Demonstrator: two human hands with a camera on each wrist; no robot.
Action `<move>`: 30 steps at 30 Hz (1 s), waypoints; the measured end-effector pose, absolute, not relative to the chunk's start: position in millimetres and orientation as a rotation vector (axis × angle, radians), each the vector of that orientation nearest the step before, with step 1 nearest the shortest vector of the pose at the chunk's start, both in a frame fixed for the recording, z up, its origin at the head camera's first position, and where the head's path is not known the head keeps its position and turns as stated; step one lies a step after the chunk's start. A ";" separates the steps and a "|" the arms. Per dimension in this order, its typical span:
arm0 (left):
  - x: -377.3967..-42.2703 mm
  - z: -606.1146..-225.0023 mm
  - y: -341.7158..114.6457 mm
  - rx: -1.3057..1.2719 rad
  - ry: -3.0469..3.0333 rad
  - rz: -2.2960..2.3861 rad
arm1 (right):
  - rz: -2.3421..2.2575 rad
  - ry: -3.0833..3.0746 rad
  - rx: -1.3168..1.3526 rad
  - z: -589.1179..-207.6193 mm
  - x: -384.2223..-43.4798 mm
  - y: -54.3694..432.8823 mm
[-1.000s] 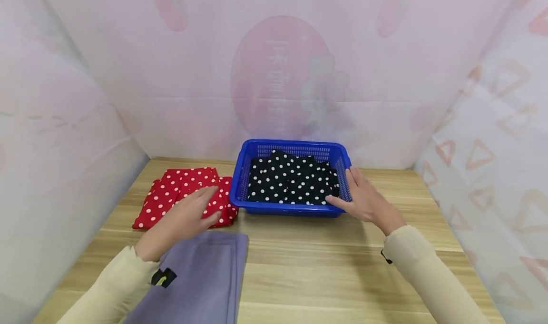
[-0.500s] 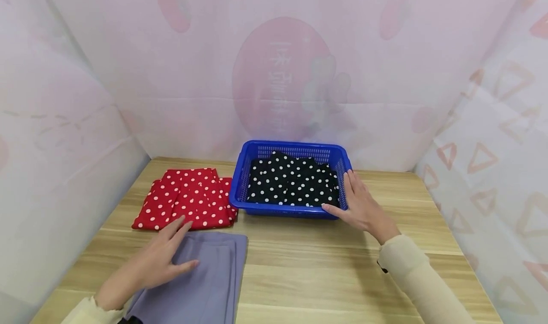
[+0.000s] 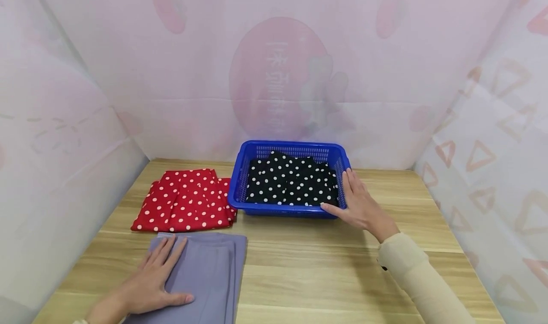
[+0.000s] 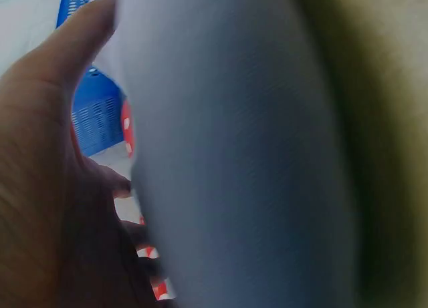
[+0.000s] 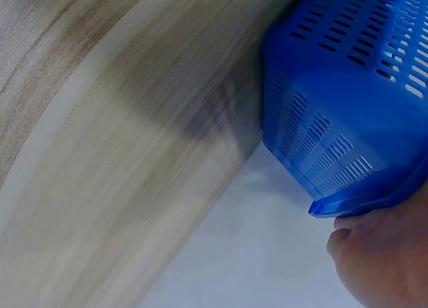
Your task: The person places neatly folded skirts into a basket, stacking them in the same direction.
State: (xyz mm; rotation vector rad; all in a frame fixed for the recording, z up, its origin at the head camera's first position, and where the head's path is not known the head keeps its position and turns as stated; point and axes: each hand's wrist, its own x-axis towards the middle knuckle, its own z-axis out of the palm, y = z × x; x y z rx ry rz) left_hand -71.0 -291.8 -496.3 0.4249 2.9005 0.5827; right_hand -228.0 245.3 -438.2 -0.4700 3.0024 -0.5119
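In the head view my left hand [image 3: 150, 283] lies with spread, straight fingers on a folded grey-purple cloth [image 3: 214, 267] at the front left. The left wrist view shows that cloth [image 4: 234, 147] filling the middle, with the fingers along its edge. At the right front corner of a blue plastic basket [image 3: 282, 210], my right hand [image 3: 361, 207] rests straight fingers on the side rim and the thumb on the front rim. The right wrist view has the same hand [image 5: 384, 254] at the basket's rim. Folded black cloth with white dots [image 3: 295, 181] lies inside the basket.
A folded red cloth with white dots [image 3: 184, 200] lies left of the basket, behind the purple cloth. All of this is on a wooden table [image 3: 308, 271]. Pale printed curtains [image 3: 188, 76] stand behind and along both sides.
My left hand has moved from over the red cloth back toward me and down onto the purple cloth. The right hand has stayed at the basket's corner, its thumb shifting slightly left.
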 end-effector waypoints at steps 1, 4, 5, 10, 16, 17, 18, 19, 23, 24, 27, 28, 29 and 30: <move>-70.6 -499.1 -291.6 0.415 2.882 0.608 | -0.516 2.999 -0.469 -438.2 -228.2 245.4; -69.8 -504.5 -290.5 0.394 2.864 0.645 | -0.523 2.991 -0.467 -438.0 -228.6 245.2; -69.7 -505.3 -289.9 0.389 2.862 0.644 | -0.523 2.990 -0.467 -438.0 -228.6 245.2; -68.2 -505.4 -285.0 0.373 2.869 0.596 | -0.518 2.988 -0.463 -437.0 -228.3 245.4; -69.4 -505.5 -278.6 0.381 2.878 0.575 | -0.529 2.974 -0.454 -434.7 -227.9 246.2; -69.9 -505.3 -277.1 0.385 2.879 0.571 | -0.531 2.972 -0.453 -434.6 -227.8 246.4; -70.6 -504.9 -275.3 0.388 2.878 0.565 | -0.532 2.972 -0.452 -434.5 -227.8 246.5; -71.3 -504.4 -273.2 0.391 2.876 0.555 | -0.530 2.973 -0.452 -434.6 -227.7 246.6; -74.7 -502.1 -262.1 0.395 2.851 0.531 | -0.524 2.981 -0.452 -435.0 -228.0 246.8; -75.3 -501.5 -258.9 0.397 2.842 0.526 | -0.524 2.981 -0.453 -435.1 -228.1 246.8; -77.0 -499.4 -248.7 0.402 2.823 0.510 | -0.523 2.983 -0.455 -435.4 -228.3 246.1; -77.4 -498.8 -245.2 0.406 2.819 0.500 | -0.524 2.983 -0.456 -435.6 -228.3 245.7; -77.6 -498.1 -241.6 0.402 2.810 0.492 | -0.525 2.983 -0.456 -435.7 -228.3 245.4; -78.0 -497.6 -238.0 0.400 2.804 0.484 | -0.527 2.983 -0.455 -435.8 -228.3 245.1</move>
